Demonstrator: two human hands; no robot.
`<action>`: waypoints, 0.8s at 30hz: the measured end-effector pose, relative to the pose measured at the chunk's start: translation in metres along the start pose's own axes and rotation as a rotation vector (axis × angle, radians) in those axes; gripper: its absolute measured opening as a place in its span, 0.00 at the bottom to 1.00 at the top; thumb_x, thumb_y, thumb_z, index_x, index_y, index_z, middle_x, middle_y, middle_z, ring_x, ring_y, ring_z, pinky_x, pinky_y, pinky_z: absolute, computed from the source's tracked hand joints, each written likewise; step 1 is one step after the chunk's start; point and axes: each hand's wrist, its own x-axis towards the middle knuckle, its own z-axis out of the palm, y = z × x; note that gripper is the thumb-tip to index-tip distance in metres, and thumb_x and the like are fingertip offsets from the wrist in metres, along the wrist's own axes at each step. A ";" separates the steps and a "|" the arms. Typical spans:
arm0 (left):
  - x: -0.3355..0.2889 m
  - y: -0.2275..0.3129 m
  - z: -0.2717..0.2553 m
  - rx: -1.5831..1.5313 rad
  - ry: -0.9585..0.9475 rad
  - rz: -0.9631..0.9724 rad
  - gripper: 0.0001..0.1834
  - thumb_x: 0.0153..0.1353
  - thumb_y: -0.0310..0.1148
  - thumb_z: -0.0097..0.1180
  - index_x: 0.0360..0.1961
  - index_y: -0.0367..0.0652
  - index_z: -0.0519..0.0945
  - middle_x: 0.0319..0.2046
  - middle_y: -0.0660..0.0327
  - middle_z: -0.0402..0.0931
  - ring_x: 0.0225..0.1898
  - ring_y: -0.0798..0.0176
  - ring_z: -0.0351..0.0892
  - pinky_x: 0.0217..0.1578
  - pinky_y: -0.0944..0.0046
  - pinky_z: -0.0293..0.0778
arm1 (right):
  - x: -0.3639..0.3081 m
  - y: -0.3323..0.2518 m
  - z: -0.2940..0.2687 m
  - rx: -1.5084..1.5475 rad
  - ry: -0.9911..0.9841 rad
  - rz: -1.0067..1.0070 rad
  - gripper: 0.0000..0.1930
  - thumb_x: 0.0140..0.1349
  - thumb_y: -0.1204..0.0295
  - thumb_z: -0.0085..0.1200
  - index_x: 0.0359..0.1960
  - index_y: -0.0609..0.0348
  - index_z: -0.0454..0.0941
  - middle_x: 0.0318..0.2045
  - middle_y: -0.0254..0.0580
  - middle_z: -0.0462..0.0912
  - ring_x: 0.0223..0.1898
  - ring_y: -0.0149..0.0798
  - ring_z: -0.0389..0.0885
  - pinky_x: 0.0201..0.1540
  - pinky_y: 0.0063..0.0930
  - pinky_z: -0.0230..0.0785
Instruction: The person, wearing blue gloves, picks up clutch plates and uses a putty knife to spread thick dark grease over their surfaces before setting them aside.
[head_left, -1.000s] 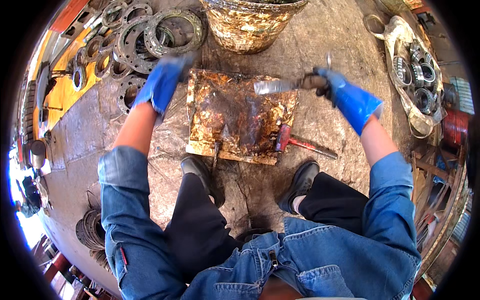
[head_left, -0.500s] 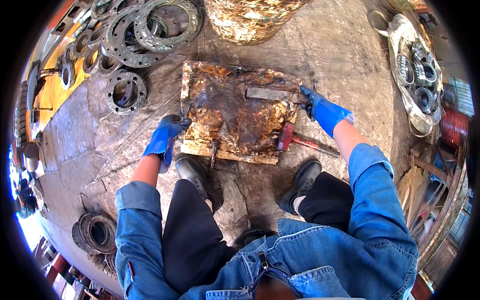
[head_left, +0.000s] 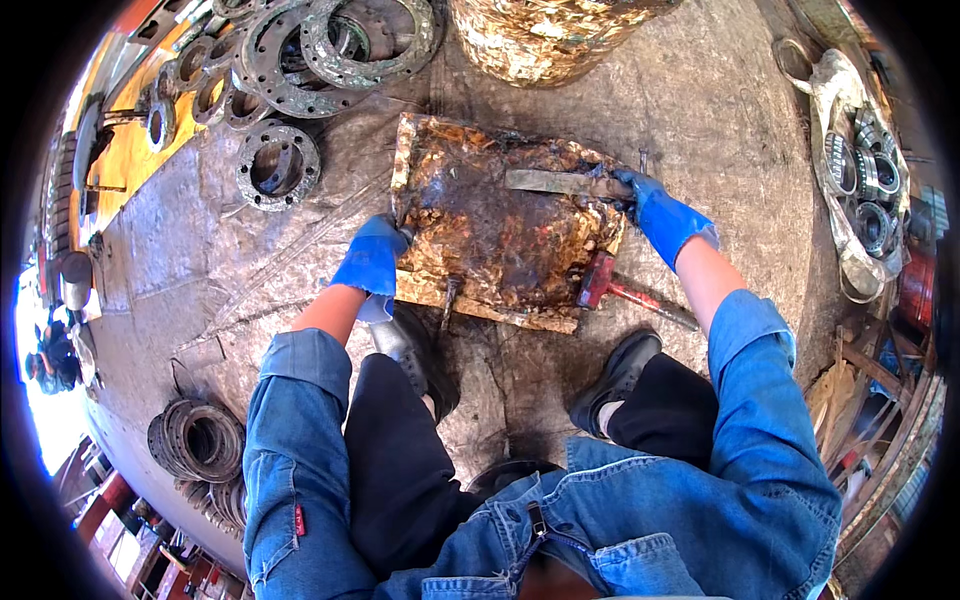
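Observation:
A greasy, rust-brown slab (head_left: 520,245) with pale, flaking edges lies on the floor in front of my shoes. My left hand (head_left: 374,258), in a blue glove, is closed at its left edge; the fingertips are partly hidden there. Across the slab's upper right lies a flat grey metal bar (head_left: 560,182). My right hand (head_left: 660,212), also blue-gloved, is closed around the bar's right end beside the slab's edge. A red-headed hammer (head_left: 597,280) rests against the lower right corner, its handle pointing right. A dark bolt-like pin (head_left: 449,300) stands at the slab's near edge.
Metal flange rings (head_left: 278,165) lie at the upper left, with more rings (head_left: 200,440) stacked at lower left. A flaking, rusty drum-like piece (head_left: 545,45) stands beyond the slab. Bearings (head_left: 872,175) sit in a pale sack at right. Scrap wood (head_left: 870,365) lies below them.
The whole view has shifted, so the scene sits farther right. My left hand has turned, and its fingers now tuck in at the slab's edge. My right hand stays at the bar's end.

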 end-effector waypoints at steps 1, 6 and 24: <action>0.000 0.002 0.001 0.009 0.026 0.008 0.22 0.58 0.45 0.60 0.44 0.38 0.80 0.38 0.39 0.79 0.43 0.38 0.79 0.43 0.50 0.73 | 0.005 0.001 -0.002 0.029 -0.009 -0.018 0.11 0.62 0.68 0.54 0.44 0.53 0.82 0.29 0.34 0.83 0.23 0.33 0.78 0.24 0.27 0.69; 0.029 0.012 -0.007 -0.040 0.218 0.133 0.19 0.59 0.43 0.58 0.45 0.40 0.80 0.39 0.38 0.78 0.43 0.37 0.78 0.42 0.50 0.74 | 0.042 -0.023 -0.008 0.136 -0.023 -0.143 0.11 0.64 0.69 0.47 0.42 0.54 0.82 0.31 0.38 0.83 0.26 0.33 0.79 0.24 0.24 0.70; 0.011 0.012 -0.035 -0.186 0.128 0.031 0.23 0.56 0.50 0.60 0.38 0.38 0.82 0.35 0.48 0.82 0.35 0.50 0.82 0.40 0.57 0.75 | -0.041 -0.088 -0.113 -0.001 0.126 -0.064 0.15 0.60 0.49 0.55 0.28 0.45 0.74 0.11 0.30 0.66 0.08 0.25 0.57 0.07 0.19 0.48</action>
